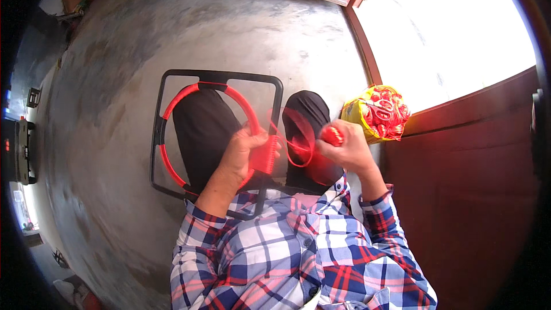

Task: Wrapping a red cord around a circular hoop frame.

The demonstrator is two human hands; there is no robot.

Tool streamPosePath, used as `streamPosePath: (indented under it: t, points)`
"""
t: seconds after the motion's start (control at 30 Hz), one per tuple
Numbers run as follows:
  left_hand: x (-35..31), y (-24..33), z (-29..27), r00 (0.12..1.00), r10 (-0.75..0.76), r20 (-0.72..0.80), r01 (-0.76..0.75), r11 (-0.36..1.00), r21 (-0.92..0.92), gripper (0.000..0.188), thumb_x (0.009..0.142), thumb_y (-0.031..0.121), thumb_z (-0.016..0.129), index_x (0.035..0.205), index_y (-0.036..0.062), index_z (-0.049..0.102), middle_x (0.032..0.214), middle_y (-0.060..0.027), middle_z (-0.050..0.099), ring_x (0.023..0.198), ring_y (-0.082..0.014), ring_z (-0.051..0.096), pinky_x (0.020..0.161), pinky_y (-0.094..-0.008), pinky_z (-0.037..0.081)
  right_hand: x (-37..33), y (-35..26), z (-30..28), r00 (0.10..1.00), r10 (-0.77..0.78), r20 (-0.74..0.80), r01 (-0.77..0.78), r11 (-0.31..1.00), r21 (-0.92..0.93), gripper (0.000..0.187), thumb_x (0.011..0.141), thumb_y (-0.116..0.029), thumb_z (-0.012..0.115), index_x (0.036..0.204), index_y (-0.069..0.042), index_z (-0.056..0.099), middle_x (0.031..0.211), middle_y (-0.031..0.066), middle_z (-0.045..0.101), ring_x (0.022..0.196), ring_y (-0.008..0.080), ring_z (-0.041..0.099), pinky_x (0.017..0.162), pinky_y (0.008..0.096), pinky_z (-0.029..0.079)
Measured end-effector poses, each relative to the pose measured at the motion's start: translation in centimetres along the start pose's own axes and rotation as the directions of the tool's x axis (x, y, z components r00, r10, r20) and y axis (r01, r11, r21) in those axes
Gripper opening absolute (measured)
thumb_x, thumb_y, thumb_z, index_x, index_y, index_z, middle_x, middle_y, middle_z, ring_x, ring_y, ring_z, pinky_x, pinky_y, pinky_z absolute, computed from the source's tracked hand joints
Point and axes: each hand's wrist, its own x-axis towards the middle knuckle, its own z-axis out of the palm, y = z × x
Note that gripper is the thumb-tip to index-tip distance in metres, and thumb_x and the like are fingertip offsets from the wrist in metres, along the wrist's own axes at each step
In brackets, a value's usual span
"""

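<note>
Red cord on a black frame

While the person sits with a black frame (162, 116) across the knees, the left hand (245, 152) grips the frame's red-wrapped ring (182, 95) where a band of red cord (264, 158) is wound. From there a strand loops over to the right hand (346, 150), which is closed around a small red ball of cord (332, 135). Beside the right knee, on the concrete floor (115, 115), lies a yellow bag (376, 112) with red contents.
</note>
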Motion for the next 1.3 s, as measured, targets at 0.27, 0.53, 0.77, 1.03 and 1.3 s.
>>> streamPosePath:
  t: [0.27, 0.53, 0.77, 1.03, 1.3]
  points:
    - [-0.6, 0.7, -0.6, 1.000, -0.004, 0.031, 0.006, 0.998, -0.058, 0.017, 0.086, 0.005, 0.058, 0.103, 0.0029, 0.056, 0.093, -0.0157, 0.063, 0.080, -0.0266, 0.067, 0.068, -0.0391, 0.058, -4.8, 11.9, -5.5, 0.917, 0.290, -0.273, 0.369, -0.363, 0.855, 0.024, 0.093, -0.025, 0.059, 0.076, -0.011, 0.047, 0.066, -0.0010, 0.047, 0.056, 0.0092, 0.042, 0.058, 0.0250, 0.041]
    - [-0.4, 0.5, 0.3, 0.999, -0.045, 0.014, 0.046, 0.999, -0.015, 0.020, 0.086, 0.005, 0.058, 0.106, 0.0039, 0.054, 0.105, -0.0144, 0.063, 0.079, -0.0257, 0.067, 0.066, -0.0392, 0.058, -1.9, 3.1, 1.1, 0.889, 0.451, -0.083, -0.126, 0.413, 0.902, 0.015, 0.086, -0.014, 0.061, 0.096, -0.003, 0.062, 0.067, -0.0018, 0.052, 0.055, 0.0078, 0.049, 0.053, 0.0232, 0.042]
    - [-0.4, -0.1, 0.5, 0.996, -0.044, 0.074, 0.048, 0.997, -0.055, 0.019, 0.088, 0.005, 0.056, 0.106, 0.0051, 0.054, 0.101, -0.0154, 0.063, 0.079, -0.0261, 0.067, 0.066, -0.0397, 0.057, -0.8, 0.2, 5.7, 0.900, 0.050, 0.432, -0.399, 0.489, 0.775, 0.026, 0.083, -0.012, 0.069, 0.105, -0.001, 0.060, 0.070, 0.0001, 0.059, 0.058, 0.0088, 0.056, 0.053, 0.0238, 0.044]
    - [-0.2, 0.0, -0.2, 0.994, -0.049, 0.102, 0.053, 0.998, -0.037, 0.014, 0.092, 0.011, 0.058, 0.105, 0.0073, 0.055, 0.089, -0.0164, 0.063, 0.076, -0.0277, 0.066, 0.067, -0.0395, 0.057, -4.2, 1.1, 4.9, 0.931, 0.234, 0.281, -0.361, 0.468, 0.807, 0.023, 0.083, -0.016, 0.072, 0.069, -0.008, 0.057, 0.057, -0.0011, 0.056, 0.050, 0.0088, 0.053, 0.048, 0.0241, 0.039]
    - [0.2, 0.0, -0.9, 0.990, -0.068, 0.122, 0.068, 0.998, 0.005, 0.018, 0.095, 0.016, 0.054, 0.111, 0.0078, 0.054, 0.090, -0.0164, 0.063, 0.078, -0.0276, 0.066, 0.068, -0.0399, 0.056, -3.4, 3.4, 3.9, 0.913, 0.379, 0.149, -0.294, 0.360, 0.885, 0.024, 0.085, -0.018, 0.064, 0.065, -0.008, 0.053, 0.052, 0.0040, 0.053, 0.046, 0.0140, 0.052, 0.047, 0.0278, 0.041]
